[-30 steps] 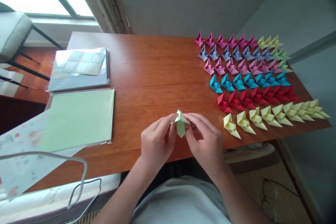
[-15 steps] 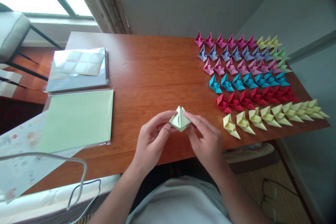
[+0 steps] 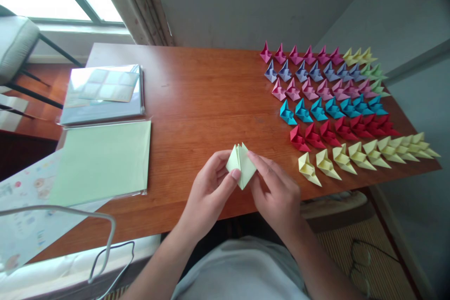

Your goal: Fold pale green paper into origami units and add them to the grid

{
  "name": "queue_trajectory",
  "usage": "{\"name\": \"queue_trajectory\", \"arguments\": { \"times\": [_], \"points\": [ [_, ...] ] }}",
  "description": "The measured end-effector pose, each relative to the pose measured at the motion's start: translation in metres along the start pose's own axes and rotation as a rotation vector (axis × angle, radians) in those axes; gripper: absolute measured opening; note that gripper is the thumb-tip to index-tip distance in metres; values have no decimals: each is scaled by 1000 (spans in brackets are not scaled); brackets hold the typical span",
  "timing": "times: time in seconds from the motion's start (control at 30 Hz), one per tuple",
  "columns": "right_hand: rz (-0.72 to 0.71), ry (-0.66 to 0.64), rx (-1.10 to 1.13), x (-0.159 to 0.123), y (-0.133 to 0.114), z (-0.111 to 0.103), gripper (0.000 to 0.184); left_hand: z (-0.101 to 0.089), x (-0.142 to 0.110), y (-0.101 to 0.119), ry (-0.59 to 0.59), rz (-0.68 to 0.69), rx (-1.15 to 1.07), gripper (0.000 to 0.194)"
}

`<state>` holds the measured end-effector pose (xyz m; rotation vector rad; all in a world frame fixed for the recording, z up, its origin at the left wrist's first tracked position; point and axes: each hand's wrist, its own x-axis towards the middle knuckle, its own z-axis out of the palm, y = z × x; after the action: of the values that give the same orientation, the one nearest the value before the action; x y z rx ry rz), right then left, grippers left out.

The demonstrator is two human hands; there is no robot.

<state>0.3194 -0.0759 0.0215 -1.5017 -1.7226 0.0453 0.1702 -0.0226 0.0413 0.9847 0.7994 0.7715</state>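
Between my hands, over the near part of the table, is a pale green folded origami paper, now a flat diamond with layered flaps and small points at its top. My left hand pinches it, the thumb pressed on its front lower left and the fingers behind. My right hand grips its right edge with the index finger near the upper right side; the right thumb is partly hidden behind the paper. To the right stand rows of folded paper pieces, the nearest being a pale yellow origami piece.
More rows on the wooden table include red pieces, turquoise pieces, pink, purple and magenta ones. At left lie a pack of light green paper, another plastic-wrapped pack and a printed sheet. A grey curved tube crosses the lower left.
The folded paper has gone from a puffed, partly opened shape to a flat upright diamond. My left thumb has moved onto its front face.
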Motion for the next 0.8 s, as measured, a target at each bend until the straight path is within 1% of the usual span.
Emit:
{"name": "queue_trajectory", "arguments": {
  "times": [0.1,0.17,0.23,0.33,0.4,0.47,0.53,0.63,0.8],
  "points": [
    [-1,-18,27,0,-2,-3,56,0,1,-3,52,21,-16,23],
    [28,-25,81,1,-3,-6,55,-1,2,-7,78,29,-9,23],
    [124,-45,170,4,-4,-9,51,-3,2,-10,95,40,7,23],
    [302,-53,315,11,-5,-12,38,-5,2,-14,77,59,48,21],
    [352,-42,383,17,-4,-14,26,-6,1,-16,62,77,94,21],
    [370,-59,432,24,-2,-14,16,-7,0,-18,51,104,152,21],
    [368,-106,452,30,-1,-15,12,-8,-1,-22,37,135,202,20],
    [350,-171,434,34,0,-17,12,-9,-2,-27,30,169,245,20],
    [306,-153,406,33,2,-18,12,-11,-3,-30,30,190,301,19]
  ]
}}
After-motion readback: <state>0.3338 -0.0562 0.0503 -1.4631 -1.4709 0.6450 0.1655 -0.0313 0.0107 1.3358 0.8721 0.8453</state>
